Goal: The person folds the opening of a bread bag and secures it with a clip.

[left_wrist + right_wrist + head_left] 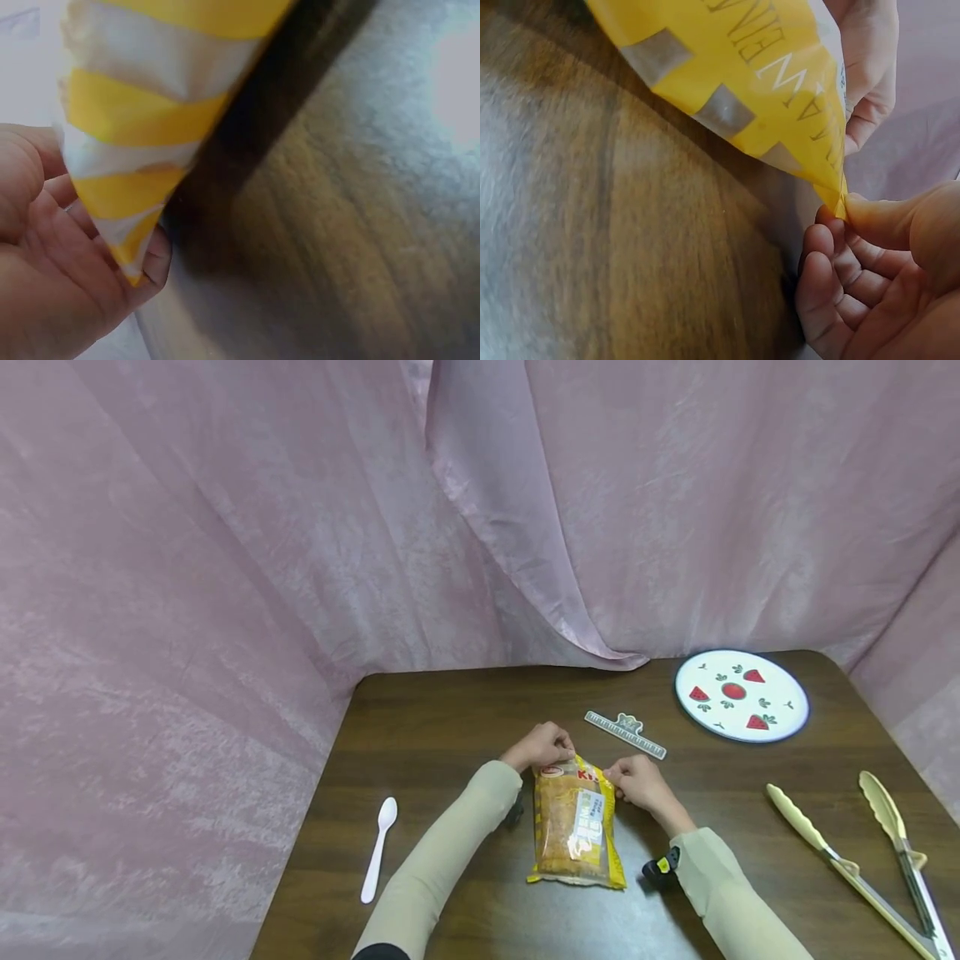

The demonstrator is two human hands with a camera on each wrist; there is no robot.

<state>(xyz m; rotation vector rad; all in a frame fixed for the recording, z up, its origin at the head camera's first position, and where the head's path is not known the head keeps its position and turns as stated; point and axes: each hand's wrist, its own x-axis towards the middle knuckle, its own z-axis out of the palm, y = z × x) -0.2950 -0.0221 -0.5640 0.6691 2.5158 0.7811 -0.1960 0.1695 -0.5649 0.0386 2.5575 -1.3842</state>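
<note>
bread bag (558,827) lies label up near the middle of our desk (442,722), its top end between our hands. our left hand (543,747) has fingers curled closely on the top edge, while our right hand (642,782) pinches the top right corner between thumb and forefinger, so each grip is closed on wrapper. we judge the step in hand to be taking hold of the top for opening; we see no tear. next, we think, comes a steady, even pull, gentle enough to keep the clip (626,732) beyond undisturbed.
</note>
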